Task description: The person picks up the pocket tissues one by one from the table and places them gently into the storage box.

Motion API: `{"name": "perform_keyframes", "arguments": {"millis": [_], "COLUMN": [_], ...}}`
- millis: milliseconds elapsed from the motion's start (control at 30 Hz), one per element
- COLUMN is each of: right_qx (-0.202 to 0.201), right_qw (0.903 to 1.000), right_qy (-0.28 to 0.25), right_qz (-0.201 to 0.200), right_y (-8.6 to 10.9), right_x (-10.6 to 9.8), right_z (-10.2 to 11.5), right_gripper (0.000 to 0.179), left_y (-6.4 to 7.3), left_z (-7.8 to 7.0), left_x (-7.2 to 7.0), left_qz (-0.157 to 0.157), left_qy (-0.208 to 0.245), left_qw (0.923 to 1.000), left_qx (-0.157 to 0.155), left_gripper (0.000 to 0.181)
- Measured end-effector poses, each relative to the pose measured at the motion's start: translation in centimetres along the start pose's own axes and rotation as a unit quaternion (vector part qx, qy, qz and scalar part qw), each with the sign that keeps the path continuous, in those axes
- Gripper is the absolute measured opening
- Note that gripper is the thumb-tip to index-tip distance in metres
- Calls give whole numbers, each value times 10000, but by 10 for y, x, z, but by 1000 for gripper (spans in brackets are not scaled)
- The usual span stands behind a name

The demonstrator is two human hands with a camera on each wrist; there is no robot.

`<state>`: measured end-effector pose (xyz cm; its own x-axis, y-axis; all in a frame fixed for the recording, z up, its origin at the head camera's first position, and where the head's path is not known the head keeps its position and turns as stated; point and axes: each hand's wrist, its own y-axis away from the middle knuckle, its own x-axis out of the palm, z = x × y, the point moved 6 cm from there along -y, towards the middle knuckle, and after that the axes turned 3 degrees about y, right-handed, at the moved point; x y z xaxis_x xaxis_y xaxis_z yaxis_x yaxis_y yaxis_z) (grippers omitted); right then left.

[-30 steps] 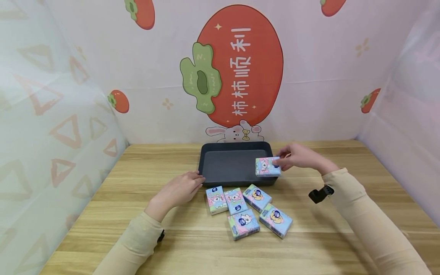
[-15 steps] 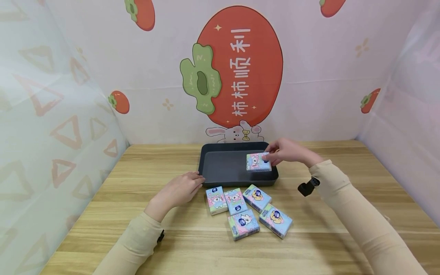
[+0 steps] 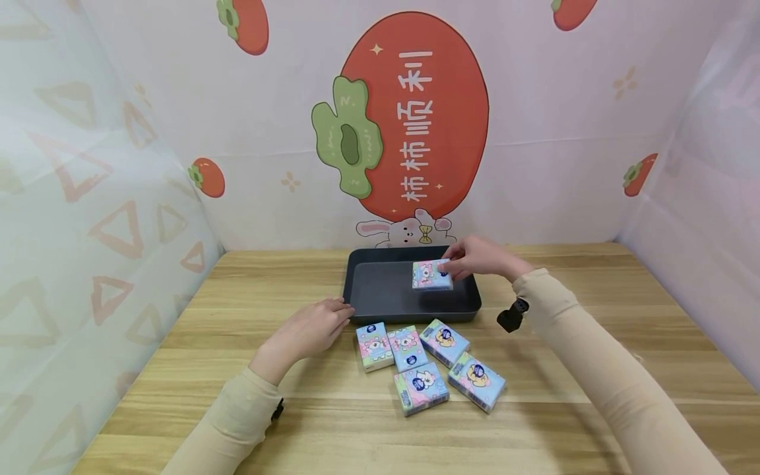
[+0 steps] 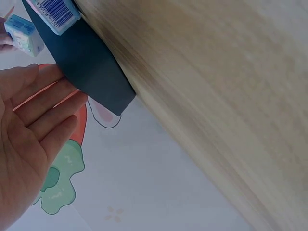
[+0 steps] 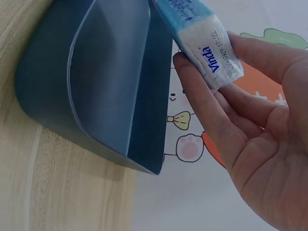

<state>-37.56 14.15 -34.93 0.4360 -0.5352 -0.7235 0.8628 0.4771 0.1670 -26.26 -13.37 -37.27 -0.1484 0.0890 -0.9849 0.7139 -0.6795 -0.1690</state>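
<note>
Between right fingers [image 5: 207,108], over dark tray [image 3: 380,287]: Vinda pack [image 5: 208,50].

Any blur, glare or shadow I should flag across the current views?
Head: bright, left wall hazy, soft shadow on the table below the right sleeve; left wrist: dimmer, wood grain soft, but the barcode is distinct; right wrist: dim too, yet "Vinda" on the held packet reads sharply.

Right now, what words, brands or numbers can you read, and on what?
"Vinda": end of the held packet.
"柿柿顺利": big red fruit picture.
Code and side print, same packet: too blurred to quote.
Barcode digits on a loose packet: too small to quote.
Labels on the five loose packets: too small.
</note>
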Motion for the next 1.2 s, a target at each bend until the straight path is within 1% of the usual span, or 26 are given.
{"name": "perform_keyframes", "arguments": {"millis": [200,300,533,667,900,1200], "right_qx": [-22,-49,-5,-60,45,-102], "right_qw": [10000,9999,9999,9998,9998,9992], "right_qy": [72,160,157,177,157,360], "right_qz": [-17,-14,-38,-49,-108,-132], "right_y": [-17,-22,-31,-36,-43,-58], "right_x": [6,9,13,15,16,19], "right_z": [0,2,7,10,15,18], "right_gripper": [37,38,36,36,37,35], "left_y": [0,1,1,1,1,1], "left_z": [0,0,-1,-1,0,0], "left_x": [0,0,-2,-1,1,1], "left_qz": [2,7,-39,-65,-55,-23], "left_qy": [-47,-38,-57,-94,-109,-78], "left_qw": [10000,10000,10000,9999,9999,10000], "left_qx": [-8,-21,13,43,79,56], "left_gripper": [25,25,24,24,24,24]}}
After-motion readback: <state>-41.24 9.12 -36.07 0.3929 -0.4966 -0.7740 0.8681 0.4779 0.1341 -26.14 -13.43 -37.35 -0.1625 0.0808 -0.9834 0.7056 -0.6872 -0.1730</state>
